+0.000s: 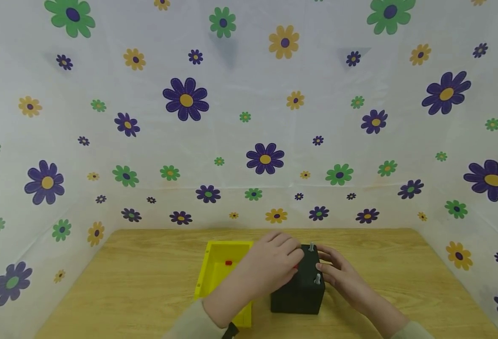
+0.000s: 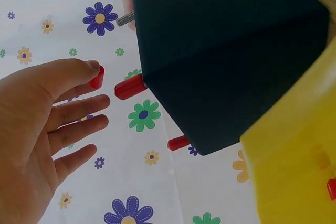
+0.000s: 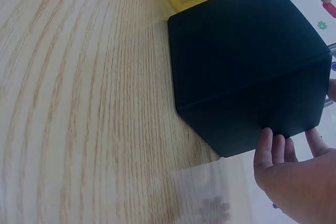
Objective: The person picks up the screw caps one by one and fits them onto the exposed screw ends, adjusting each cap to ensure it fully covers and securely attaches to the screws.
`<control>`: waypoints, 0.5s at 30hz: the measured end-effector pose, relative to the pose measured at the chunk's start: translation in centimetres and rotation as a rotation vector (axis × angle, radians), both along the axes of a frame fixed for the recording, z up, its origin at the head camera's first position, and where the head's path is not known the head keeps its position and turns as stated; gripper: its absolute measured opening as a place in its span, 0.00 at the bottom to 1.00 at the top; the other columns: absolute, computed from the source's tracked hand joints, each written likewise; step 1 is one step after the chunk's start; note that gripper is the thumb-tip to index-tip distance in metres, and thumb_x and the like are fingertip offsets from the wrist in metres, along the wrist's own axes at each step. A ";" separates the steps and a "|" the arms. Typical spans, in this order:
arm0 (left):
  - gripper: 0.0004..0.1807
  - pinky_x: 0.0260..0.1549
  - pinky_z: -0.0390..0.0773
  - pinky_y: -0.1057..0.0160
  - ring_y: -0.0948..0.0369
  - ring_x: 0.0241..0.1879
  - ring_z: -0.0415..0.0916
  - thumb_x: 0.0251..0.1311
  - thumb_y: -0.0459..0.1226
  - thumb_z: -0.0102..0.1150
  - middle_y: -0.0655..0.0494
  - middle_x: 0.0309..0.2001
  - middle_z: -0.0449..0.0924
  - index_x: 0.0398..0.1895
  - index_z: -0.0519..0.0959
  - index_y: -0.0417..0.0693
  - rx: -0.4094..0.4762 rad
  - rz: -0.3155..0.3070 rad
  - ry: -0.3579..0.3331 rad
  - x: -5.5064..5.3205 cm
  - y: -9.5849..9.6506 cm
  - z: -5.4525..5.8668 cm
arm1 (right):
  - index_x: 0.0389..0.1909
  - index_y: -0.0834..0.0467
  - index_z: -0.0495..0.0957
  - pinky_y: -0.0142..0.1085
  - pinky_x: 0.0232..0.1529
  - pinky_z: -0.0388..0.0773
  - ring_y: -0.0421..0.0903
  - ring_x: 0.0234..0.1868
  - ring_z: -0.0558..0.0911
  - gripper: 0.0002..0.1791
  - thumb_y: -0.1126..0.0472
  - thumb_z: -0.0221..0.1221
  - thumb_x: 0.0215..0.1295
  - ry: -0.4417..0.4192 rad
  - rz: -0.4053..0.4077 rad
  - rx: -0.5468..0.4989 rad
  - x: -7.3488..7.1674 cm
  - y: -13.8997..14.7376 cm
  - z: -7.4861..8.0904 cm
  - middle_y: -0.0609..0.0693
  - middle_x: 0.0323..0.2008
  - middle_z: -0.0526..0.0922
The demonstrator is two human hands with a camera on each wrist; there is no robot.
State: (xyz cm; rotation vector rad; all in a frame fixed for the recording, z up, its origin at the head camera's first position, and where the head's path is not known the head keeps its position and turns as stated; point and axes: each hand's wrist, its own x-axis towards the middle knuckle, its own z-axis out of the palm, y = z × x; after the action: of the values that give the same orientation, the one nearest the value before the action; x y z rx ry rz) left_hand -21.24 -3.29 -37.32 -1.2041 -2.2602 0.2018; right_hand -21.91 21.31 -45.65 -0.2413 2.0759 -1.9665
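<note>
A black block (image 1: 296,300) stands on the table, with threaded metal bolts (image 1: 317,278) sticking up from its top. In the left wrist view, two bolt positions carry a red cap (image 2: 129,86) and a second, thinner-looking red cap (image 2: 179,142). My left hand (image 1: 274,259) is over the top of the block and pinches a small red cap (image 2: 97,78) between thumb and index finger, apart from the block; its other fingers are spread. My right hand (image 1: 344,278) holds the block's right side, fingers (image 3: 266,148) against the side face and thumb at the top edge.
Left of the block sits a yellow tray (image 1: 200,278) with a small red piece (image 1: 228,262) inside, partly hidden by the left forearm. Wooden table (image 1: 142,273) surrounds both. A white flowered sheet (image 1: 232,165) hangs behind and at the sides.
</note>
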 end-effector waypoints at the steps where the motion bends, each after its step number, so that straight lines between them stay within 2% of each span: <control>1: 0.14 0.69 0.77 0.64 0.64 0.59 0.81 0.67 0.52 0.70 0.65 0.56 0.87 0.51 0.85 0.61 0.001 -0.003 -0.001 0.0 0.1 0.0 | 0.83 0.62 0.50 0.31 0.62 0.81 0.49 0.66 0.78 0.38 0.57 0.53 0.81 0.000 -0.002 0.002 0.0 0.0 0.0 0.70 0.80 0.55; 10: 0.14 0.69 0.76 0.65 0.65 0.59 0.80 0.69 0.52 0.69 0.65 0.56 0.86 0.52 0.85 0.61 -0.025 -0.005 -0.035 0.2 0.8 -0.1 | 0.83 0.62 0.51 0.36 0.67 0.81 0.52 0.69 0.77 0.38 0.56 0.54 0.80 -0.007 -0.001 0.019 0.0 0.0 -0.1 0.70 0.80 0.54; 15: 0.15 0.69 0.76 0.66 0.65 0.58 0.80 0.69 0.52 0.69 0.65 0.55 0.86 0.53 0.85 0.60 -0.020 -0.016 -0.046 0.1 1.2 -0.3 | 0.84 0.63 0.49 0.33 0.64 0.81 0.48 0.67 0.78 0.39 0.56 0.53 0.81 0.002 0.019 0.003 -0.2 0.1 -0.1 0.71 0.81 0.53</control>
State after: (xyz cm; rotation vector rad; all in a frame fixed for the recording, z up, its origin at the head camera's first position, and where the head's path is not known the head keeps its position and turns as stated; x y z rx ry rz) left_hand -21.10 -2.13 -37.67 -1.2481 -2.2923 0.1929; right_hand -22.07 21.39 -45.73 -0.2619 2.0703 -1.9530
